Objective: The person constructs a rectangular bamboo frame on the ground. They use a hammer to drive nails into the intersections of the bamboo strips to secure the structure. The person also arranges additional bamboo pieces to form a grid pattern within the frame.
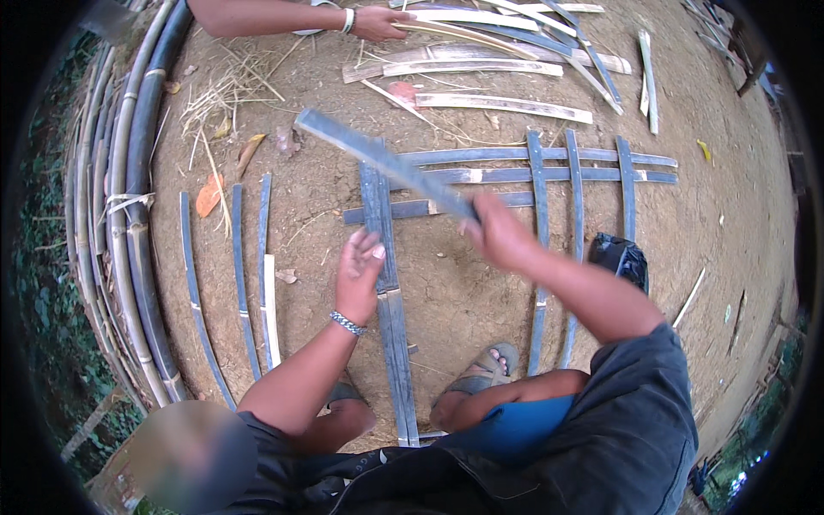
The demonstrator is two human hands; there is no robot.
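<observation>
My right hand (pixel 505 233) grips one end of a dark split-bamboo slat (pixel 378 163), which slants up to the left above the ground and is slightly blurred. My left hand (pixel 359 270), wearing a chain bracelet, is empty with its fingers loosely apart. It is beside a pair of long upright bamboo slats (pixel 393 330) lying side by side between my feet. Beyond, horizontal slats (pixel 498 175) lie across the ground. Three more slats (pixel 539 215) cross them at the right, forming a grid. Part of the grid is hidden behind the raised slat.
Several loose slats (pixel 240 275) lie at my left, near long bamboo poles (pixel 137 223). A black plastic bag (pixel 620 259) sits on the right. At the far side, another person's hand (pixel 378 23) touches pale strips (pixel 468 36). Dry straw (pixel 232 90) litters the dirt.
</observation>
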